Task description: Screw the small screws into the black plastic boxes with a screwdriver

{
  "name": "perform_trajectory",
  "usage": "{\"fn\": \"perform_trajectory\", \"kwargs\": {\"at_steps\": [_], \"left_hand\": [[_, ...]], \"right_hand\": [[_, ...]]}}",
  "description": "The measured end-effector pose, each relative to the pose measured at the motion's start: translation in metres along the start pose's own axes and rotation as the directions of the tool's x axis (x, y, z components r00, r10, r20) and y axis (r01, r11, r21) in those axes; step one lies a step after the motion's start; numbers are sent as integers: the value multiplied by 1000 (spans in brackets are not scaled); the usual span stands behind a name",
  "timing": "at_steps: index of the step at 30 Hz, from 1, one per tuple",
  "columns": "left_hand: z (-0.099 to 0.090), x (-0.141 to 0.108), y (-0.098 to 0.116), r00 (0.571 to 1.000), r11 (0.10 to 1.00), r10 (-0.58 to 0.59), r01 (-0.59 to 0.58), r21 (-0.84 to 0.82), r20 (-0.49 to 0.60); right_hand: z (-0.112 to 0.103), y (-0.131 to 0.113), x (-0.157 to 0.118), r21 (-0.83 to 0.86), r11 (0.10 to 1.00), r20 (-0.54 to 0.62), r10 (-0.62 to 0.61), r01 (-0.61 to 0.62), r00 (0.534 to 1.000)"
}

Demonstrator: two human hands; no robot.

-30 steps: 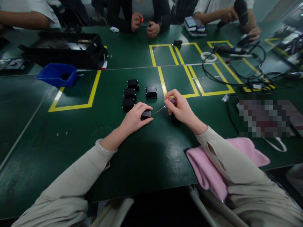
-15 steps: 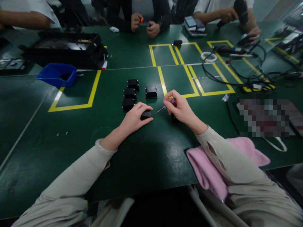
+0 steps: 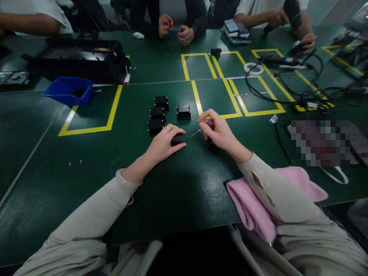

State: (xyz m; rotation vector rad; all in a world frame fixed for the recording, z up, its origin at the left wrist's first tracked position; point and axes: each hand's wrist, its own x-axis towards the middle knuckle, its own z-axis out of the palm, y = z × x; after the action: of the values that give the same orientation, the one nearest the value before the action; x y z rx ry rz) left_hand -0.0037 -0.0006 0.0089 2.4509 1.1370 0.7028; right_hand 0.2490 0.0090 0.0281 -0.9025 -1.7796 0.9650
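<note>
My left hand (image 3: 165, 143) grips a small black block (image 3: 177, 139) against the green table (image 3: 184, 191). A screwdriver (image 3: 195, 133) is held in my right hand (image 3: 215, 129), its thin shaft slanting down to the block's right end. Its handle is partly hidden by my fingers. Beyond my left hand, three similar black parts (image 3: 157, 113) stand in a column, and one more (image 3: 183, 111) is to their right. Something dark, mostly hidden, lies under my right hand.
A blue scoop-like bin (image 3: 70, 91) and a black tray (image 3: 83, 61) are at the left. A pink cloth (image 3: 253, 207) lies under my right forearm. Black cables (image 3: 287, 101) spread at the right. Across the table, a person's hands (image 3: 186, 35) hold small items.
</note>
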Motion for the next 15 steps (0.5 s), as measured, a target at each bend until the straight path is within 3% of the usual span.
{"fn": "perform_trajectory", "kwargs": {"at_steps": [15], "left_hand": [[1,-1,1,1000,1000,21,-22,-10,-6]], "right_hand": [[0,0,0,21,1000,1,0,0,1000]]}}
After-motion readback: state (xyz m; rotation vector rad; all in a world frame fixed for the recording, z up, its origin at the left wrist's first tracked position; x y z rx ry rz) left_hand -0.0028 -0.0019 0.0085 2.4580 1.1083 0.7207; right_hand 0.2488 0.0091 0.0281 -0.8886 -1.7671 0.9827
